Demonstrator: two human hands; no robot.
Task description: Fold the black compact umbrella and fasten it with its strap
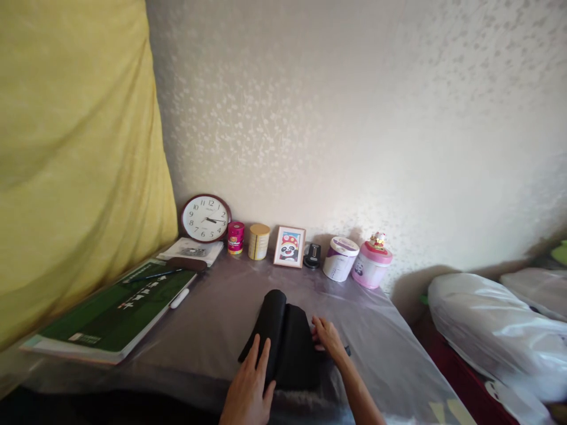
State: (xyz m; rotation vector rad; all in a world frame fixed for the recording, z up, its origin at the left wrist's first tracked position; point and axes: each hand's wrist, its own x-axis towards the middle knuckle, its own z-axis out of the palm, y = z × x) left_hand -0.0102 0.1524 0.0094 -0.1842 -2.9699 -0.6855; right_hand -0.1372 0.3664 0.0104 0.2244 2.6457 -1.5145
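A black folded item point(296, 348), looking like a soft case or cloth, lies near the front edge of the table, with a thick rolled or raised part along its left side. My left hand point(252, 383) rests on that left part, its fingers spread. At the item's right edge is my right hand point(326, 337), fingers curled together; whatever they may hold is too small to make out. A small dark piece sticks out just right of my right wrist.
A large green book point(110, 313) with a pen and a dark case on it lies at left. Along the wall stand a clock point(206, 218), two cans, a panda picture frame point(289, 247), a small black object and two tubs point(341, 258). Plastic bags point(491, 330) lie at right.
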